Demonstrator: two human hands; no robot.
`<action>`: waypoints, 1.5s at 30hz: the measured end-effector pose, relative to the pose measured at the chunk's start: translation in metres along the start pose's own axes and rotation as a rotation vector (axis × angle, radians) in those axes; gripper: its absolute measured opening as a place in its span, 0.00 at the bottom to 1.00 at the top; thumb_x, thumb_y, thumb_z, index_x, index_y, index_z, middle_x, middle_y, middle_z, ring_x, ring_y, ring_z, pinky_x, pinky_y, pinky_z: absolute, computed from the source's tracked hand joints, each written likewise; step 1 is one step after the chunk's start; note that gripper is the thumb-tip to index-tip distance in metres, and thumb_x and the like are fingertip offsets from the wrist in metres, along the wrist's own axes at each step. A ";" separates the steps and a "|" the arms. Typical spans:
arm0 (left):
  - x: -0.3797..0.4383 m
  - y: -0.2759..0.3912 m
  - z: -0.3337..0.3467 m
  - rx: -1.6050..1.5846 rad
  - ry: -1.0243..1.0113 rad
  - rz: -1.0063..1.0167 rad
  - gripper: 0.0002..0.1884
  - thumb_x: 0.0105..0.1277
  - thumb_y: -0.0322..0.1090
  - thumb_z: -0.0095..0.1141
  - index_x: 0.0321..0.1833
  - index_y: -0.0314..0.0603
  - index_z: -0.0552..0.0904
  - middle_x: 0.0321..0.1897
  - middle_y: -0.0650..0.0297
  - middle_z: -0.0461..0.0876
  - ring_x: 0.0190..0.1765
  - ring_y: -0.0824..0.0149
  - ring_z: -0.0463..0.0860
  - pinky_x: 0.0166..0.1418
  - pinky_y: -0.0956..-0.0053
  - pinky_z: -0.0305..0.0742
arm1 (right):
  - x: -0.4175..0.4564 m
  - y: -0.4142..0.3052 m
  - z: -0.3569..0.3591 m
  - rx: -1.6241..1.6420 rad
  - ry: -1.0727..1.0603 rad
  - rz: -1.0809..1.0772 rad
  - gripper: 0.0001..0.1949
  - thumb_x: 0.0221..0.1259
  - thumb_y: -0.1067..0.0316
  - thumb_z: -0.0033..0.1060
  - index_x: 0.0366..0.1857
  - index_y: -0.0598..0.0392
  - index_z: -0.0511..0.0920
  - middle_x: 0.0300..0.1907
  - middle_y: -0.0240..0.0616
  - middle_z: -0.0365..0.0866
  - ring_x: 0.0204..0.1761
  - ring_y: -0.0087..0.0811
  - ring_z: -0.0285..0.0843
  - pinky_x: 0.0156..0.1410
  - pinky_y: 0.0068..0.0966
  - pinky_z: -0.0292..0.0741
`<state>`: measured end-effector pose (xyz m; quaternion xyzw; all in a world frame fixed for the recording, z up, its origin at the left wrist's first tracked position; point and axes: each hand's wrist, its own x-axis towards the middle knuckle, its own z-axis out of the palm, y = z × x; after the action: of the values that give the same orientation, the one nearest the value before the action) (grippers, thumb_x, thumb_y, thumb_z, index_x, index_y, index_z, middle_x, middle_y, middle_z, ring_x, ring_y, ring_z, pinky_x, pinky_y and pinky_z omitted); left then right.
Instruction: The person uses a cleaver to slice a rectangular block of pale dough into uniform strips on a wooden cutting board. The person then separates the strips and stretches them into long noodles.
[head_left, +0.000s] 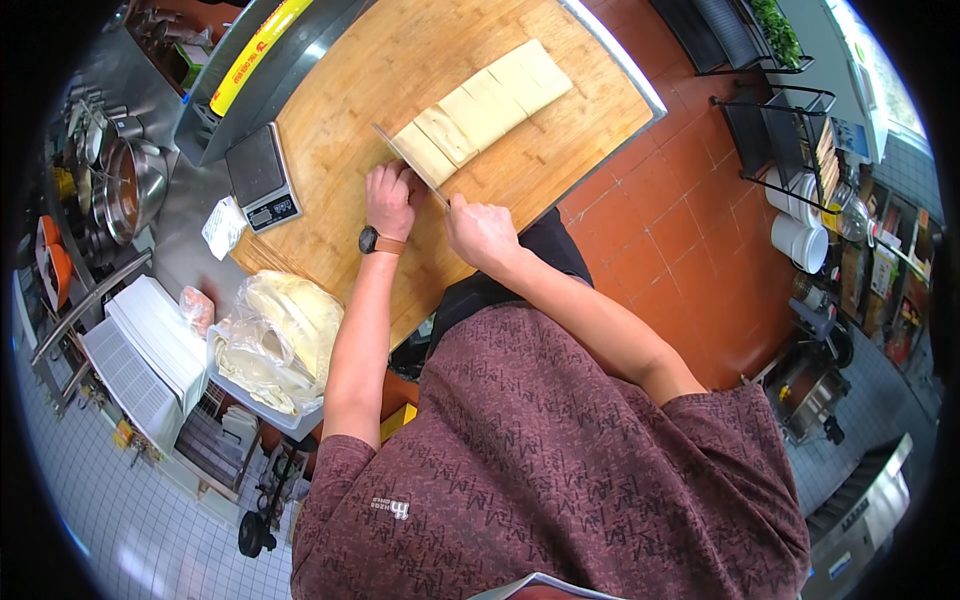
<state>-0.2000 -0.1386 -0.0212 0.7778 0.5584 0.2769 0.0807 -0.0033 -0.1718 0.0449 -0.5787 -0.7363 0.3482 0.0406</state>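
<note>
A long strip of pale yellow dough sheet (491, 97), apparently layered, lies slantwise on the wooden worktop (330, 165), with several cut lines across it. At its near end stands a knife (409, 159), blade edge-on to my view and against the dough. My right hand (484, 231) is closed around the knife's handle end, which the fingers mostly hide. My left hand (390, 196), below a wristwatch, is curled close to the blade on the side away from the strip. Its fingertips are partly hidden, so whether they hold anything does not show.
Left of my left hand sit a digital scale (262, 176) and a crumpled white packet (223, 227). Plastic-wrapped dough fills a tub (217, 352) beside my left forearm. A yellow wrap box (259, 52) lies beyond the scale. The worktop's metal edge (622, 56) borders the tiled floor.
</note>
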 end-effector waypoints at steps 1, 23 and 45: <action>0.000 0.000 0.000 0.001 0.005 0.004 0.14 0.62 0.30 0.71 0.51 0.41 0.88 0.54 0.57 0.88 0.56 0.50 0.84 0.63 0.53 0.77 | 0.000 0.000 0.000 -0.002 0.002 -0.002 0.11 0.77 0.63 0.59 0.37 0.59 0.78 0.29 0.58 0.90 0.33 0.59 0.93 0.41 0.57 0.85; -0.002 -0.002 0.005 -0.007 -0.020 -0.014 0.14 0.59 0.31 0.73 0.47 0.39 0.87 0.54 0.53 0.86 0.58 0.44 0.82 0.62 0.50 0.77 | 0.000 0.001 0.001 -0.007 -0.024 -0.019 0.12 0.76 0.62 0.59 0.38 0.62 0.79 0.30 0.58 0.91 0.34 0.59 0.94 0.43 0.56 0.86; -0.004 0.000 0.004 0.030 -0.050 -0.038 0.13 0.62 0.31 0.72 0.49 0.39 0.87 0.57 0.54 0.87 0.60 0.47 0.82 0.65 0.52 0.76 | 0.001 0.000 -0.003 0.000 -0.044 -0.005 0.12 0.76 0.62 0.58 0.39 0.62 0.81 0.32 0.61 0.92 0.37 0.60 0.94 0.46 0.57 0.86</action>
<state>-0.1986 -0.1417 -0.0261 0.7747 0.5751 0.2475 0.0884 -0.0018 -0.1698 0.0467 -0.5690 -0.7385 0.3608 0.0251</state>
